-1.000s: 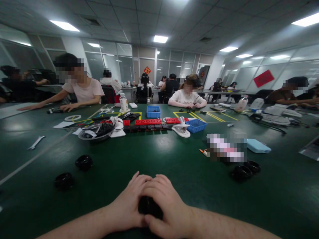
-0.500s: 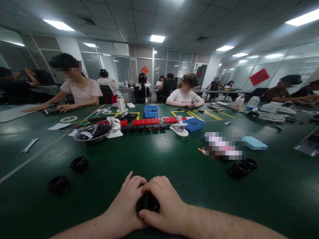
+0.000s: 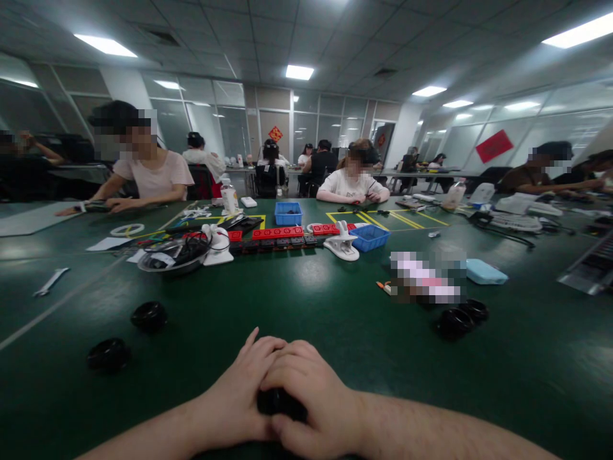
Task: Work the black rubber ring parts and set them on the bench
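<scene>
Both of my hands are clasped together low in the middle of the green table (image 3: pixel 306 300). My left hand (image 3: pixel 239 393) and my right hand (image 3: pixel 311 396) wrap round a small black round part (image 3: pixel 278 402), mostly hidden under the fingers. Two similar black round parts lie to the left, one black part (image 3: pixel 149 315) farther and another black part (image 3: pixel 108 354) nearer. A pair of black round parts (image 3: pixel 460 317) lies to the right.
Across the table stand a clear bowl of cables (image 3: pixel 172 254), red and black blocks (image 3: pixel 278 236), two blue bins (image 3: pixel 368 237), a white clip stand (image 3: pixel 341 244), a light blue case (image 3: pixel 486 273) and a wrench (image 3: pixel 50 281). Other people sit working at the far side.
My fingers have closed tighter over the black part, which shows less than half a second ago. The view has drifted slightly.
</scene>
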Demonstrator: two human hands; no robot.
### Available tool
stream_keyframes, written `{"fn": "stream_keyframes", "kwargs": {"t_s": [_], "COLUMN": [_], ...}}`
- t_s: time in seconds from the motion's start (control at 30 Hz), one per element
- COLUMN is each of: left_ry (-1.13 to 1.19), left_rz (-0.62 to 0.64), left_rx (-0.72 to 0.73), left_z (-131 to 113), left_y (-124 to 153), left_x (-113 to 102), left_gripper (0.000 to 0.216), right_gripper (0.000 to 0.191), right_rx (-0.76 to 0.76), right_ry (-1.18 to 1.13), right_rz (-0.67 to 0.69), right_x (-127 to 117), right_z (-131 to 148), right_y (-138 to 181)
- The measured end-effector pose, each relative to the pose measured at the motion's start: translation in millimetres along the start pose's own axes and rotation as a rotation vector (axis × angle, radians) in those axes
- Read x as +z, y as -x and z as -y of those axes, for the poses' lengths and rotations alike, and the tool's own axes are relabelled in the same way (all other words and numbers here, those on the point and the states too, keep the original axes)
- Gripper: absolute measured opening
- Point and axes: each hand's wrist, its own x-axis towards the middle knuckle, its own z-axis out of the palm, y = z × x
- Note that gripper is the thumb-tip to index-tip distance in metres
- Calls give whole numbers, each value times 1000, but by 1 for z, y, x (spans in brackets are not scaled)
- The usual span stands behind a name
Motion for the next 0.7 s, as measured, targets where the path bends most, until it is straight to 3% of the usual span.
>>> {"fn": "stream_keyframes", "kwargs": {"t_s": [0.1,0.3,0.47,0.6,0.7], "left_ry": [-30,-33,-3,43,96], "left_rz": [-104,-170,-130,-58,-9], "left_rx": [-54,-72,-74,-42,-8], "left_z": [2,4,0,-4,-2], "left_y": [3,8,4,-1,-2], "left_x": [6,19,16,4,-1], "left_gripper": [56,82,50,38,36], "right_gripper": [30,35,32,22,28], "right_rx": [61,222,291,160,-20], "right_ry": [3,94,164,100,39], "right_rz": [-39,-34,45,-4,-11], "right_x": [-2,-1,3,3,3], "right_z": [1,-1,-2,-2,-2], "right_y": [0,2,3,3,3]}}
